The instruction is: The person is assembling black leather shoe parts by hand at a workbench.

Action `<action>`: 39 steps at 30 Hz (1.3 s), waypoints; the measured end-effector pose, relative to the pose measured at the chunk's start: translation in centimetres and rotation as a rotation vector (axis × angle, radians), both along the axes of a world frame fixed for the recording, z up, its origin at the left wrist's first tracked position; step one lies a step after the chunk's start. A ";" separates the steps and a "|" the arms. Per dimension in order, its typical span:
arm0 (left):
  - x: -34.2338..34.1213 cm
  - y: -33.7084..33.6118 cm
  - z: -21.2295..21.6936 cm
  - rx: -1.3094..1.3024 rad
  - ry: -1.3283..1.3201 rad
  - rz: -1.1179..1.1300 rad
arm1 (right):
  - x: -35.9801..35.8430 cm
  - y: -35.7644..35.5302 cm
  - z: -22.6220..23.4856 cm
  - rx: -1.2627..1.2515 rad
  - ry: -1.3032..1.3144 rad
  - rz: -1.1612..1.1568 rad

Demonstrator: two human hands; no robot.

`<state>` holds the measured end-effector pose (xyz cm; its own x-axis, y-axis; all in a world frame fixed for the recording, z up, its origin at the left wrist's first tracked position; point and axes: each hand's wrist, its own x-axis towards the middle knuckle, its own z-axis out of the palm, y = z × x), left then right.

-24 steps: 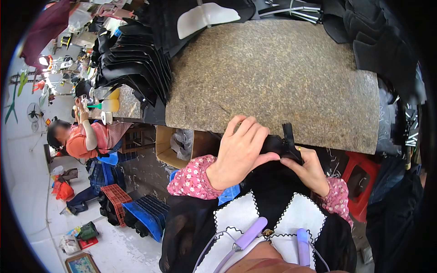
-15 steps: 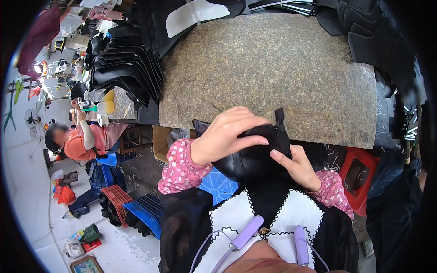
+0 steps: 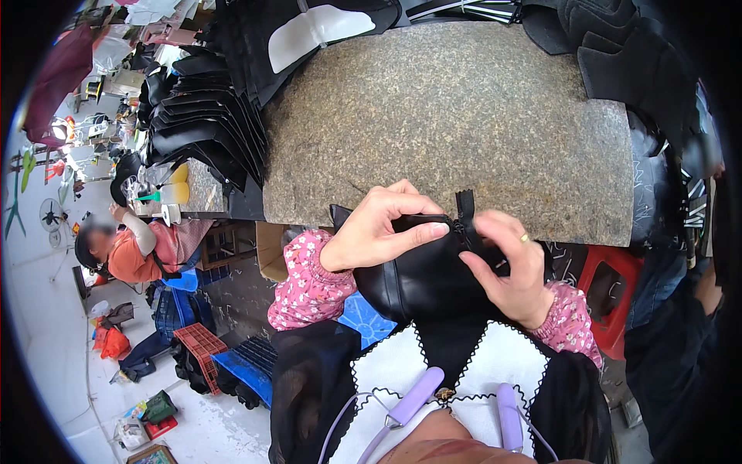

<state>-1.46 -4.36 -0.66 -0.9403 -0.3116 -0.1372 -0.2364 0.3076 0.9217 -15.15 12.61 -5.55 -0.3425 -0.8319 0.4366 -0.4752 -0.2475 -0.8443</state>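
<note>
A black leather piece (image 3: 423,271), resembling a boot upper, lies across my lap at the table's near edge. Its upper edge carries a black zipper (image 3: 457,226), whose loose tape end (image 3: 464,203) sticks up over the tabletop. My left hand (image 3: 386,228) is closed on the leather edge just left of the zipper, thumb on top and fingers partly hidden behind. To the zipper's right, my right hand (image 3: 510,267) has its thumb and forefinger apart, with fingertips close to the tape and leather. Whether they touch it cannot be made out.
A stone-patterned tabletop (image 3: 448,116) spreads ahead. Black cut pieces (image 3: 205,116) are stacked at its left, and more dark pieces (image 3: 634,77) at the far right. A red stool (image 3: 616,298) stands right. At left, a person in orange (image 3: 135,251) sits working.
My right hand has risen from the leather's right side to the zipper, with thumb and forefinger spreading. My left hand has shifted slightly and still grips the edge.
</note>
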 end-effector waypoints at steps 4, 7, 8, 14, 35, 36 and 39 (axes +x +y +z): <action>-0.1 0.0 -0.3 0.074 -0.023 0.002 | -1.4 -1.2 0.6 -0.042 0.257 0.016; -0.5 -0.4 -0.2 0.162 -0.040 -0.024 | -2.1 -1.7 0.7 -0.081 0.384 0.036; -0.6 -0.4 -0.2 0.228 -0.067 -0.024 | -2.3 -1.8 0.6 -0.114 0.371 0.022; -0.7 -0.1 -1.0 0.237 -0.021 -0.049 | -1.9 -2.4 -0.2 -0.282 0.289 -0.051; -2.4 3.1 -0.9 0.350 -0.007 0.126 | -0.7 -1.7 0.8 -0.206 0.249 -0.059; -2.2 2.8 -0.9 0.348 -0.007 0.127 | -0.6 -1.5 0.6 -0.208 0.249 -0.058; -1.1 1.6 -1.2 0.204 -0.180 -0.049 | 0.0 -0.8 0.2 -0.191 0.051 -0.118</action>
